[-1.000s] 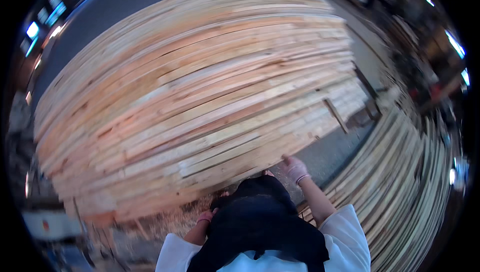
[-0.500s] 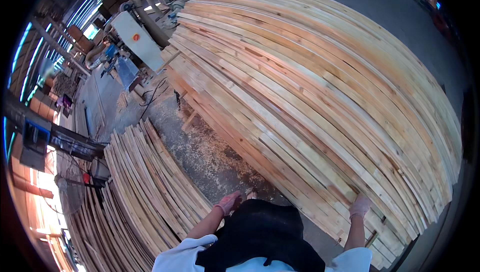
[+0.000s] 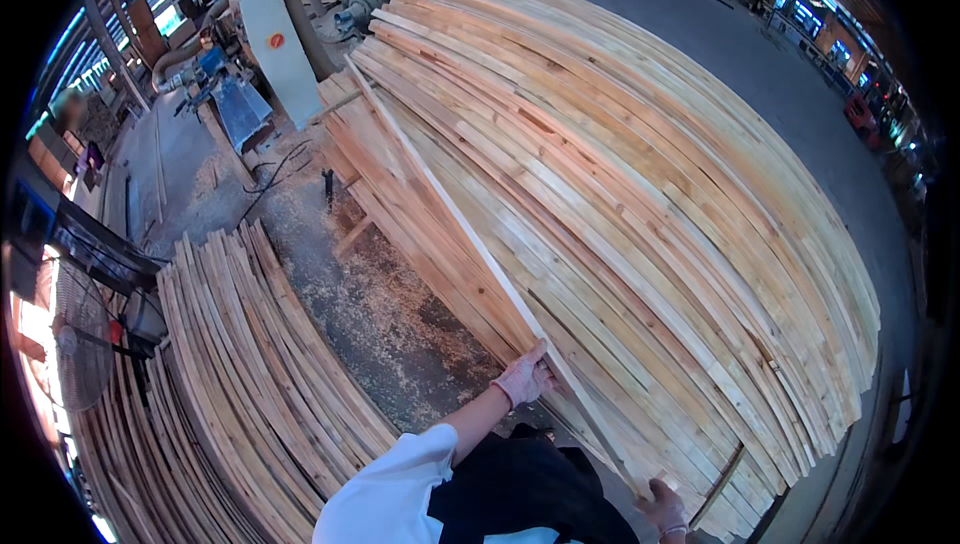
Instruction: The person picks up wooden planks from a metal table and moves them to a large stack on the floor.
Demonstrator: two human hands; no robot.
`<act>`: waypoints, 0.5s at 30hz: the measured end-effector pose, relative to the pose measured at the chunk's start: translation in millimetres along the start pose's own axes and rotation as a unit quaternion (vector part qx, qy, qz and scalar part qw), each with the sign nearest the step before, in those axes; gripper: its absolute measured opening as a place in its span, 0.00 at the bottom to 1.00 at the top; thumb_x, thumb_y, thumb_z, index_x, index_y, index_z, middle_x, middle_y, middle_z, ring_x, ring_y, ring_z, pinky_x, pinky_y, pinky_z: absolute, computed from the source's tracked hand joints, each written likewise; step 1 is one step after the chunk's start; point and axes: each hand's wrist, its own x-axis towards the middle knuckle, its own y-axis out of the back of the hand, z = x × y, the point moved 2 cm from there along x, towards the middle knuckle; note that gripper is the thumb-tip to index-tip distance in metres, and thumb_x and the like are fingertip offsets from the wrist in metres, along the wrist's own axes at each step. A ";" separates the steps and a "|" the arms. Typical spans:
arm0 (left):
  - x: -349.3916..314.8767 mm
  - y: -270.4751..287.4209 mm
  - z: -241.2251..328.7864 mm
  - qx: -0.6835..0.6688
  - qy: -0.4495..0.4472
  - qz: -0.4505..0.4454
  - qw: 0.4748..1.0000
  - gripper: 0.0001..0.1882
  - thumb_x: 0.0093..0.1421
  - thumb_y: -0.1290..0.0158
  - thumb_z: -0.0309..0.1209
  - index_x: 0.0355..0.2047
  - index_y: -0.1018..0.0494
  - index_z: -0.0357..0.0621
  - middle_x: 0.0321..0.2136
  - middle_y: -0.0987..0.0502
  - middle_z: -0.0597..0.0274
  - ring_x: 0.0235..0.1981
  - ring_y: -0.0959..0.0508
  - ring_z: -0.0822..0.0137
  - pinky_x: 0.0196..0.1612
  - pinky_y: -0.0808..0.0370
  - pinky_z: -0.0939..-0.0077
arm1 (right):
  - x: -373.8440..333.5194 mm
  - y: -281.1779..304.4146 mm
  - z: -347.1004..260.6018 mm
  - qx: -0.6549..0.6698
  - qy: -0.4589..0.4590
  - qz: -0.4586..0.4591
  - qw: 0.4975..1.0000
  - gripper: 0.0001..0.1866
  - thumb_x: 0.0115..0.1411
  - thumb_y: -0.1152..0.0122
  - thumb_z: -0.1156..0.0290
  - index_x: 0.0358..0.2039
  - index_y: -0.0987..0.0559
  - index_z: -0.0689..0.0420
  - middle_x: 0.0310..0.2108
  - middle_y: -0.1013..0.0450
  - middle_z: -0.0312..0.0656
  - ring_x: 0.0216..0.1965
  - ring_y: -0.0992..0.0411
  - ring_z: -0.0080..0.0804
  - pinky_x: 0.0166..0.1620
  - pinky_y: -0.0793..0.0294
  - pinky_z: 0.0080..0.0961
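Note:
A long, narrow wooden strip (image 3: pixel 487 257) runs slantwise across the near side of a wide layer of similar wooden strips (image 3: pixel 640 234). It is tilted on edge and stands a little proud of the boards under it. My left hand (image 3: pixel 522 378), in a pale pinkish glove, grips this strip partway along, with the thumb on top at its near edge. At the strip's near end my right hand (image 3: pixel 664 507), also gloved, has its fingers curled round the wood; part of that grip is hidden.
To the left lies a second stack of wooden strips (image 3: pixel 250 344), with a sawdust-strewn floor (image 3: pixel 390 334) between the stacks. A woodworking machine with a pale cabinet (image 3: pixel 277 54) stands at the far left. A round fan guard (image 3: pixel 75 334) is at the left edge. A crosswise wooden batten (image 3: pixel 722 479) shows near the right.
My left hand has come up from beside my body onto the strip. My right hand has drawn nearer me to the strip's end. The strip has been lifted and turned aslant.

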 end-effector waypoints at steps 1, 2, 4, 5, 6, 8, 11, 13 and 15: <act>-2.5 -4.7 0.4 0.016 0.008 0.008 1.000 0.23 0.61 0.42 0.45 0.51 0.31 0.49 0.50 0.24 0.56 0.49 0.23 0.55 0.52 0.25 0.49 | -16.1 -1.0 3.3 -0.074 -0.042 0.036 0.996 0.39 0.41 0.27 0.56 0.56 0.26 0.54 0.42 0.22 0.44 0.43 0.23 0.38 0.48 0.26 0.32; -6.1 -7.5 1.5 0.039 0.001 0.045 0.998 0.23 0.61 0.42 0.46 0.50 0.30 0.49 0.49 0.24 0.57 0.49 0.23 0.57 0.51 0.24 0.50 | -31.2 -2.3 4.4 -0.151 -0.092 0.080 0.981 0.42 0.39 0.26 0.55 0.57 0.27 0.55 0.46 0.22 0.45 0.47 0.24 0.40 0.52 0.26 0.32; -14.6 -14.2 4.7 0.087 -0.028 0.057 0.994 0.21 0.60 0.42 0.47 0.48 0.28 0.50 0.43 0.22 0.60 0.47 0.22 0.62 0.43 0.19 0.54 | -57.9 -11.5 -4.1 -0.197 -0.051 0.147 0.968 0.46 0.39 0.25 0.57 0.60 0.31 0.55 0.40 0.22 0.44 0.43 0.23 0.42 0.48 0.26 0.37; -19.4 -15.3 7.7 0.122 -0.039 0.070 0.989 0.21 0.60 0.41 0.47 0.48 0.28 0.50 0.41 0.22 0.61 0.46 0.21 0.62 0.43 0.19 0.55 | -67.9 -15.5 -9.8 -0.219 -0.033 0.187 0.957 0.47 0.39 0.25 0.58 0.62 0.33 0.55 0.37 0.22 0.44 0.40 0.23 0.43 0.47 0.25 0.39; -24.8 -15.3 10.5 0.154 -0.046 0.068 0.985 0.21 0.60 0.41 0.47 0.48 0.28 0.50 0.40 0.21 0.62 0.45 0.21 0.62 0.42 0.19 0.56 | -75.9 -21.9 -15.7 -0.231 -0.024 0.229 0.945 0.42 0.40 0.25 0.59 0.58 0.29 0.55 0.35 0.23 0.46 0.38 0.24 0.48 0.44 0.25 0.43; -35.8 -9.4 16.2 0.206 -0.063 0.069 0.974 0.21 0.59 0.41 0.46 0.47 0.27 0.50 0.38 0.21 0.64 0.41 0.20 0.63 0.40 0.19 0.60 | -82.9 -34.2 -23.6 -0.243 0.055 0.297 0.922 0.41 0.40 0.26 0.60 0.58 0.29 0.55 0.35 0.23 0.46 0.38 0.24 0.48 0.44 0.25 0.43; -54.0 10.8 27.0 0.270 -0.081 0.094 0.955 0.19 0.59 0.41 0.43 0.47 0.26 0.49 0.36 0.21 0.65 0.37 0.21 0.65 0.34 0.20 0.67 | -61.6 -59.5 -6.8 -0.219 0.002 0.179 0.959 0.42 0.41 0.28 0.58 0.59 0.30 0.54 0.42 0.23 0.49 0.44 0.24 0.49 0.49 0.26 0.40; -70.6 29.1 31.1 0.308 -0.079 0.134 0.939 0.18 0.59 0.41 0.40 0.47 0.25 0.48 0.36 0.21 0.66 0.35 0.22 0.67 0.31 0.23 0.71 | -36.6 -76.3 23.3 -0.181 -0.080 0.057 0.979 0.45 0.38 0.26 0.52 0.58 0.29 0.52 0.48 0.23 0.49 0.51 0.26 0.47 0.54 0.27 0.37; -86.9 41.9 32.9 0.332 -0.129 0.149 0.922 0.16 0.58 0.41 0.38 0.45 0.24 0.48 0.36 0.21 0.67 0.36 0.23 0.70 0.30 0.26 0.73 | -2.3 -96.0 51.2 -0.262 -0.078 0.005 0.962 0.43 0.40 0.28 0.50 0.58 0.30 0.50 0.46 0.23 0.48 0.50 0.25 0.46 0.54 0.27 0.38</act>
